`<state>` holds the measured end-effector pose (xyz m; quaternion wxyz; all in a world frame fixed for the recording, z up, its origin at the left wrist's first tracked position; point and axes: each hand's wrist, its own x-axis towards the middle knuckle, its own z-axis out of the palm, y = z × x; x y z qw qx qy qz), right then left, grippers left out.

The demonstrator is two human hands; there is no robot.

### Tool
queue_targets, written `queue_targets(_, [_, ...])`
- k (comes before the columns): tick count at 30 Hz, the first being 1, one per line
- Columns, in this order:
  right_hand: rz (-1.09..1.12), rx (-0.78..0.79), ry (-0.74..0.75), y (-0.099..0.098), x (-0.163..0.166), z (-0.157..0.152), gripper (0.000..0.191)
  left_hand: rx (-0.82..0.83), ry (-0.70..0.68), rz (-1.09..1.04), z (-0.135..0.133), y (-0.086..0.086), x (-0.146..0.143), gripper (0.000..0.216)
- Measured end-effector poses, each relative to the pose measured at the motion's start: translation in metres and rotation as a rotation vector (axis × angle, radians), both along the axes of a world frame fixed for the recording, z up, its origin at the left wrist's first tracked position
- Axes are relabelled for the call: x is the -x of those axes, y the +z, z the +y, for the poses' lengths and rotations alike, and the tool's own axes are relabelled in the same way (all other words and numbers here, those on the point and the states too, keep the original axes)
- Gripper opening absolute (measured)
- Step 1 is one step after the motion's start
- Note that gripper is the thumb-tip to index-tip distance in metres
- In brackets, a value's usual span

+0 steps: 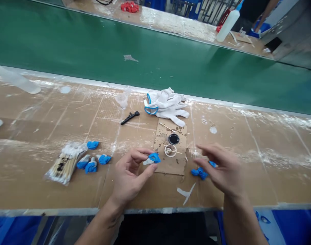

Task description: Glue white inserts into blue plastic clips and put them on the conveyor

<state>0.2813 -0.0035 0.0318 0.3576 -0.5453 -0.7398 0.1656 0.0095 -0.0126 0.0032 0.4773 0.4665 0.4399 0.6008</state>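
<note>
My left hand [131, 173] pinches a small blue and white plastic part [152, 158] between thumb and fingers, just above the bench. My right hand [219, 168] hovers to the right with its fingers apart and slightly blurred, nothing in it, right above a few loose blue parts [200, 173]. Between the hands lies a stained cardboard scrap [172, 149] with a black cap [173, 139], a white ring [170, 150] and a thin stick on it.
Several blue parts [92, 161] and a bag of cotton swabs [65, 163] lie at the left. White work gloves [167, 105], a black tool [130, 117] and a small clear cup [121, 100] sit further back. A green conveyor belt [155, 58] runs behind the bench.
</note>
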Motion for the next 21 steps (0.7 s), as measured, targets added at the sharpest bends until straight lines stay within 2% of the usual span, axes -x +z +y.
queue_targets(2, [0.02,-0.071,-0.235,0.0,-0.037,-0.015,0.013,0.009,-0.003,0.019,0.0,0.0,0.001,0.025])
queue_targets(4, [-0.072,-0.077,-0.396,-0.003,-0.072,-0.027,0.013,0.023,-0.013,0.053,-0.001,-0.001,0.002,0.029])
queue_targets(6, [-0.216,-0.001,-0.413,-0.009,-0.095,-0.031,0.02,0.008,-0.031,0.094,0.0,-0.002,0.003,0.03])
queue_targets(9, [-0.333,0.135,-0.253,-0.017,-0.105,-0.025,0.024,-0.04,-0.06,0.115,0.001,-0.001,0.001,0.03])
queue_targets(11, [-0.343,0.197,-0.148,-0.018,-0.101,-0.019,0.021,-0.039,-0.066,0.092,0.0,0.0,-0.001,0.029])
queue_targets(13, [-0.305,0.202,-0.119,-0.013,-0.093,-0.016,0.016,-0.015,-0.072,0.045,-0.005,0.002,-0.006,0.028])
queue_targets(16, [-0.1,0.069,-0.136,0.003,-0.07,-0.025,0.004,0.034,-0.11,0.0,-0.016,0.007,-0.02,0.029])
queue_targets(18, [0.103,-0.029,-0.064,0.015,-0.044,-0.034,0.012,0.052,-0.146,-0.02,-0.023,0.01,-0.031,0.034])
queue_targets(21, [0.3,0.0,0.137,0.026,-0.001,-0.044,0.024,0.054,-0.198,-0.062,-0.029,0.013,-0.045,0.044])
